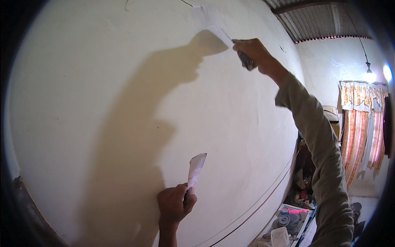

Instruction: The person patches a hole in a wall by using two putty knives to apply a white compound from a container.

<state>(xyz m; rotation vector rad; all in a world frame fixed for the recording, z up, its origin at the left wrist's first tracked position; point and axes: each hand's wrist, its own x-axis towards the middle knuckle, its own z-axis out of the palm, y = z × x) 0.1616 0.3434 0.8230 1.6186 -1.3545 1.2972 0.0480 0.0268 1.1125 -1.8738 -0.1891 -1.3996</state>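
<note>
My right hand (256, 53) is raised high and closed round the dark handle of a putty knife (224, 39). That knife's wide blade lies against or very close to the pale wall (230, 111), beside a whitish filler patch (201, 14) near the top. Lower down, my left hand (175, 202) grips a second putty knife (196, 168), its blade pointing up and smeared with white paste. Its handle is mostly hidden in my fist. The shadow of my right arm and knife falls across the wall.
At lower right, a table (267, 230) bears a white plastic tub (280, 237), a grey round lid (284, 221) and a pink tool (297, 211). Cords (255, 214) run along the lower wall. A lit bulb (369, 76) hangs near patterned curtains (356, 127).
</note>
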